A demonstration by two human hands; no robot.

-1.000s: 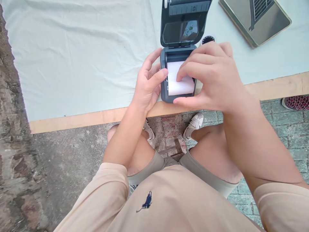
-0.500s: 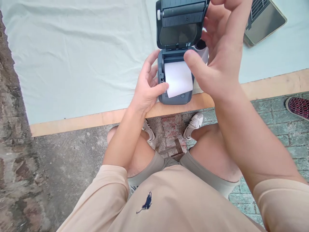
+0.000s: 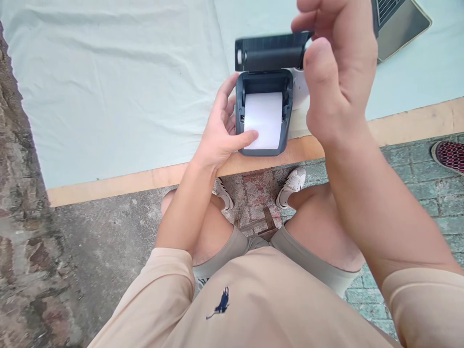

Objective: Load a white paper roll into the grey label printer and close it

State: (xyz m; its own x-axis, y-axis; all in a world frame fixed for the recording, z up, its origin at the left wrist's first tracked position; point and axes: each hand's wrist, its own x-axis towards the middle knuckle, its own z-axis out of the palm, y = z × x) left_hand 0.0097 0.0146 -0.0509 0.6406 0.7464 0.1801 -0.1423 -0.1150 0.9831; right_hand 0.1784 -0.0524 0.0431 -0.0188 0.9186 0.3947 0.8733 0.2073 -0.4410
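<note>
A small dark label printer lies near the table's front edge. From its bay a white paper strip runs forward over the front face. My left hand holds the printer's left side, with the thumb pressing on the strip. The printer's lid is raised partway, its roller side toward me. At the lid's right corner, my right hand has its fingers on the edge and its thumb in front. Those fingertips are partly hidden by the lid.
A pale cloth covers the table, whose wooden edge runs along the front. A white rounded object stands just right of the printer. At the back right is a laptop. A patterned shoe shows on the brick floor at right.
The lid has swung down toward the printer body, moved by my right hand. My right thumb has left the bay area. The strip now lies straighter under my left thumb.
</note>
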